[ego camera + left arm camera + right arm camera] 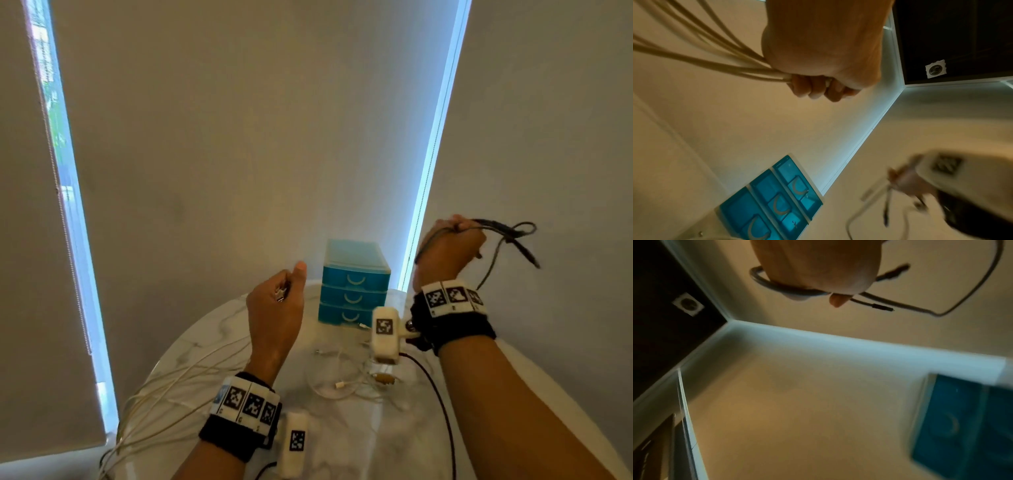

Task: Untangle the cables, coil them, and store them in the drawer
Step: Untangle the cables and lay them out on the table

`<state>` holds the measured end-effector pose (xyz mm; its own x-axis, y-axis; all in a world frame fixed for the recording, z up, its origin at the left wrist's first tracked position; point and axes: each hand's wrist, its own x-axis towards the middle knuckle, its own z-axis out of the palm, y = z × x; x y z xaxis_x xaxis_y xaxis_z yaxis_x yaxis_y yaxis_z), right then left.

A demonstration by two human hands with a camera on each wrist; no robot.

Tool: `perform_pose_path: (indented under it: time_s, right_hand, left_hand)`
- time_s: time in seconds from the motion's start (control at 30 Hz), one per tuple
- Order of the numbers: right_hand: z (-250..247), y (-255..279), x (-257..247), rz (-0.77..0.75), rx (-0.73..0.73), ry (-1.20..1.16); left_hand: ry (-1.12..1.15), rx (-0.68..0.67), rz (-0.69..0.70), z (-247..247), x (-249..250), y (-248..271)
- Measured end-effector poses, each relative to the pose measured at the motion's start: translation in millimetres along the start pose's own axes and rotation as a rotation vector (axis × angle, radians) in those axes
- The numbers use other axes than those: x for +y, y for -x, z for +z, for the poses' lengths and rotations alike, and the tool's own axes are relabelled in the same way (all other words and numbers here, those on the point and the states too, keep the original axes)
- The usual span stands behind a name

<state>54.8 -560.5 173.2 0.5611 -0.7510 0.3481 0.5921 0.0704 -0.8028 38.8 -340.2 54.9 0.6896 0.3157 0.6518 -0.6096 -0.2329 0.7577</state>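
Right hand (906,180) blurred; drawer unit (970,423) smeared.

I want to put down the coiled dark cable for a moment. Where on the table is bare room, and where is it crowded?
Bare marble lies left of the blue drawer unit, towards the table edge beyond the left hand. Crowded: the middle in front of the drawers, with loose white cables, and the left near edge, where the cream cable loops hang.

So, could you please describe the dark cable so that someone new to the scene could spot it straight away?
Start at the blue drawer unit at the back of the marble table. To its right, raised above the table, the right hand grips the dark cable, looped with its plug ends dangling. It is the only grey-black cable; the left hand holds cream ones.
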Motion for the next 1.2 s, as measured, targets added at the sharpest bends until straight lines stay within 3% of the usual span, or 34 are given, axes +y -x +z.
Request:
perform_pose_path:
  time_s: [0.13, 0.2, 0.3, 0.43, 0.53, 0.67, 0.77, 0.83, 0.93, 1.03, 1.1, 1.2]
  right_hand:
    - [76.9, 60.7, 20.6, -0.006, -1.023, 0.864]
    - [85.1, 70.7, 14.5, -0.080, -1.211, 1.089]
    - [71.9, 64.0, 2.4, -0.149, -1.193, 1.107]
    - [30.2, 55.9, 12.0, -0.197, -1.126, 1.091]
    - [-8.1, 70.3, 32.5, 0.095, -1.053, 0.713]
    - [-52.1, 105.5, 72.2, 0.545, -0.842, 0.201]
    - [-72.9, 121.1, 81.7, 0.718, -0.668, -0.273]
    - [-77.4, 125.4, 84.3, 0.763, -0.564, -0.397]
    - [-81.7, 127.7, 91.4, 0.754, -0.629, -0.252]
    - [-87.0, 133.0, 93.5, 0.699, -0.885, 0.031]
    - [-89.7, 140.0, 92.2, 0.647, -1.048, 0.226]
    - [-86.6, 148.1, 89.9, 0.634, -1.171, 0.426]
  left_hand:
    - [0.153, 0.194, 0.102, -12.2, 7.4, -1.2]
    - [0.198, 0.250, 0.125, -18.5, 9.7, -3.2]
    - [0.184, 0.258, 0.108, -19.5, 9.0, -6.5]
    - [0.119, 0.146, 0.031, -13.0, 1.1, -4.3]
    - [0.048, 0.012, -0.038, -5.4, -2.3, -1.2]
    - [-0.048, -0.177, -0.125, 0.2, 3.0, 5.8]
    - [0.071, -0.306, -0.290, 1.3, 2.2, 3.5]
    - [0.276, -0.399, -0.467, 1.8, 0.2, -0.5]
    - [0.482, -0.447, -0.649, 3.3, -3.2, -3.0]
    - [0.504, -0.444, -0.749, 4.2, -8.5, -6.3]
    - [0.511, -0.456, -0.761, 3.1, -12.0, -5.6]
    - [0.570, -0.491, -0.713, 3.6, -6.0, 0.7]
